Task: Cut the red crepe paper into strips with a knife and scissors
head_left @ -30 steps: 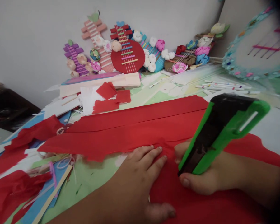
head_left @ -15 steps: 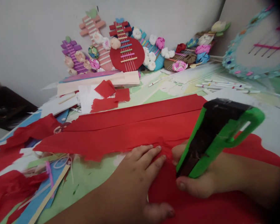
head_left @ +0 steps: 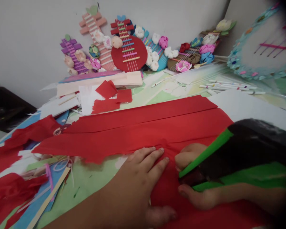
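Note:
A large sheet of red crepe-like paper (head_left: pixel 143 130) covers the middle of the table, folded along its far side. My left hand (head_left: pixel 135 184) presses flat on the paper's near part, fingers stretched out and thumb to the side. Close beside it, my right hand (head_left: pixel 193 159) grips the narrow end of a green-and-black hand tool (head_left: pixel 243 152) between thumb and bent fingers, just above the red paper. The tool's wide end tilts up toward the right and runs into the dark edge of view. Its exact kind and its tip are unclear.
Red scraps (head_left: pixel 107 90), torn red paper (head_left: pixel 16 190), wooden strips (head_left: pixel 50 197) and string litter the left side. Decorated paper instruments (head_left: pixel 130 52) lean on the back wall. Markers (head_left: pixel 231 86) lie at the back right, near a white sheet (head_left: pixel 257 108).
The green-and-black tool has tilted down to the right, its wide end swinging away from upright. My right hand has turned with it; my left hand stays in place.

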Available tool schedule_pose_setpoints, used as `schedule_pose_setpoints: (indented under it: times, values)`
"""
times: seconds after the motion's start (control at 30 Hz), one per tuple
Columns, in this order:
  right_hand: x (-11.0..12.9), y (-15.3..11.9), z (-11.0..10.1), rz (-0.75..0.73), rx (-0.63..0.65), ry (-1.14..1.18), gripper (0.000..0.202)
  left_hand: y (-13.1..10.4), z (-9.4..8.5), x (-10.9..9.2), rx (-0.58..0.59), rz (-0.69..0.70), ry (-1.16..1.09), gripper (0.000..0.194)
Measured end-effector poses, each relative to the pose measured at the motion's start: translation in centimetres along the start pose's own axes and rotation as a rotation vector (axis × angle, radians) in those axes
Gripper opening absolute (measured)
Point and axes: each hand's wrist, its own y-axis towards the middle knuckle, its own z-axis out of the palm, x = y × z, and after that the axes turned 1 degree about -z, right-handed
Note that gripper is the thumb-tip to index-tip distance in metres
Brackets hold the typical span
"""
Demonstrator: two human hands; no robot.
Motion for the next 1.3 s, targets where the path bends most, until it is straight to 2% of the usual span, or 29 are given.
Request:
schedule_pose_setpoints:
  times: [0.13, 0.2, 0.3, 0.43, 0.7, 0.93, 1.17, 1.3]
  values:
    - [-0.17, -0.09, -0.05, -0.048, -0.048, 0.02, 0.022, -0.1, 0.03, 0.03, -0.012, -0.001, -0.002, 0.081]
    - [-0.25, -0.19, -0.3, 0.01, -0.052, 0.112, 0.025, -0.18, 0.06, 0.08, 0.003, -0.002, 0.01, 0.082]
    - [-0.42, -0.37, -0.66, 0.133, -0.059, 0.366, 0.028, -0.22, 0.19, 0.17, 0.008, 0.003, 0.037, 0.085]
    - [-0.61, -0.42, -0.77, 0.154, -0.081, 0.522, 0.023, -0.12, 0.42, 0.26, -0.004, 0.012, 0.061, 0.086]
    - [-0.42, -0.17, -0.88, 0.081, -0.025, 0.453, 0.018, -0.12, 0.38, 0.35, 0.006, 0.013, 0.043, 0.087]
    - [-0.55, -0.38, -0.73, 0.021, -0.051, 0.376, 0.017, 0.0, 0.22, 0.28, 0.015, 0.013, 0.062, 0.087]
    - [-0.41, -0.45, -0.76, 0.024, -0.046, 0.272, 0.016, 0.0, 0.13, -0.05, 0.012, 0.005, 0.06, 0.084]
    - [-0.47, -0.59, -0.53, 0.065, -0.022, 0.16, 0.025, 0.01, 0.18, -0.02, 0.019, 0.024, 0.067, 0.085]
